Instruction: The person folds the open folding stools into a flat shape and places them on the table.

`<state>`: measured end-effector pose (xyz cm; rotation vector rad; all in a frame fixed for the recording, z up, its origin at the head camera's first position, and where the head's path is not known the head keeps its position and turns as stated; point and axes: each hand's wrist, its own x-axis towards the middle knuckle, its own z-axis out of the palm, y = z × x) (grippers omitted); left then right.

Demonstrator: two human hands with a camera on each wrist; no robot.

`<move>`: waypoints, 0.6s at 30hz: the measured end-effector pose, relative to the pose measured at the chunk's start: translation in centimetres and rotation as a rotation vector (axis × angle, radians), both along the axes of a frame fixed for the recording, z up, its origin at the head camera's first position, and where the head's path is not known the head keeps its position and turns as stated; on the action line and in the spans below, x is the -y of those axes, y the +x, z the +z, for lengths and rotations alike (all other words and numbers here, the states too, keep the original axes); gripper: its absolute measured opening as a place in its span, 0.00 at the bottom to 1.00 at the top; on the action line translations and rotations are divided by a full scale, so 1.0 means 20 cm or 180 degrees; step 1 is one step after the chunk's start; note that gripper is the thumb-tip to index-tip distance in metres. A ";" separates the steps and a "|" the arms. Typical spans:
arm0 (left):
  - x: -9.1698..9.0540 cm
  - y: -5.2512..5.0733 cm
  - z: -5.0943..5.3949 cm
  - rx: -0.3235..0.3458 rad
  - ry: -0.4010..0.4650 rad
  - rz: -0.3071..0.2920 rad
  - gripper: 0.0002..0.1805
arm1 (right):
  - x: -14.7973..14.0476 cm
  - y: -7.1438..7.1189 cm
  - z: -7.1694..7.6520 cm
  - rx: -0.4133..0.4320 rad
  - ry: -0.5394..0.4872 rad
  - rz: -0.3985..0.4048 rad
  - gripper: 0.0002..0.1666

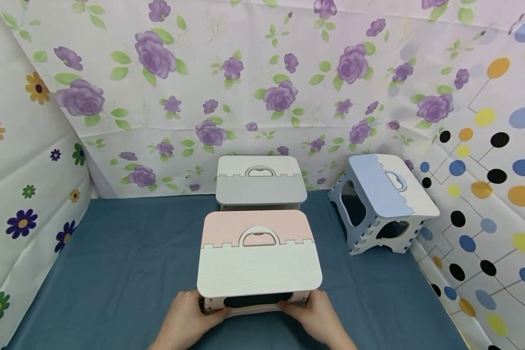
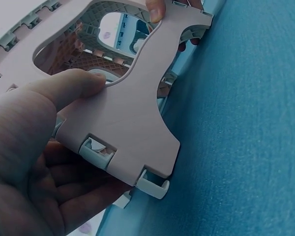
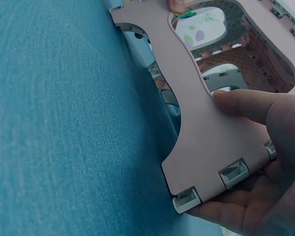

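Observation:
A pink and white folding stool [image 1: 259, 262] stands unfolded at the front middle, its handle on top. At its front left corner my left hand [image 1: 188, 318] grips the lower part, thumb on the pink front panel [image 2: 123, 113] and fingers curled behind the hinged edge, as the left wrist view shows. My right hand [image 1: 317, 318] holds the front right corner the same way; in the right wrist view its thumb lies on the pink panel [image 3: 201, 118] beside the cutout, with the fingers under the edge.
Just behind stands a grey and white stool [image 1: 261, 189]. A blue and white stool [image 1: 376, 194] stands at the right, turned at an angle. Blue-green cloth [image 1: 127, 262] covers the table, with flowered cloth [image 1: 245, 97] behind and a dotted cloth [image 1: 485, 194] along the right.

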<state>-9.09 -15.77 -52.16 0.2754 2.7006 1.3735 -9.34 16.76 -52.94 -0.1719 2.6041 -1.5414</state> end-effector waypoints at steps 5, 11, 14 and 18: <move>0.00 0.00 0.00 0.0021 0.0004 0.0027 0.17 | 0.00 0.00 0.00 -0.0009 -0.0006 -0.0001 0.41; 0.00 0.00 0.00 0.0004 -0.0005 0.0020 0.17 | 0.00 0.00 0.00 -0.0027 0.0001 -0.0004 0.40; 0.00 0.00 0.00 0.0020 0.0009 0.0017 0.18 | 0.00 0.00 0.01 -0.0036 -0.0054 -0.0017 0.41; -0.01 0.00 0.01 0.0023 0.0049 0.0009 0.20 | 0.00 0.00 0.02 -0.0016 -0.0206 -0.0042 0.43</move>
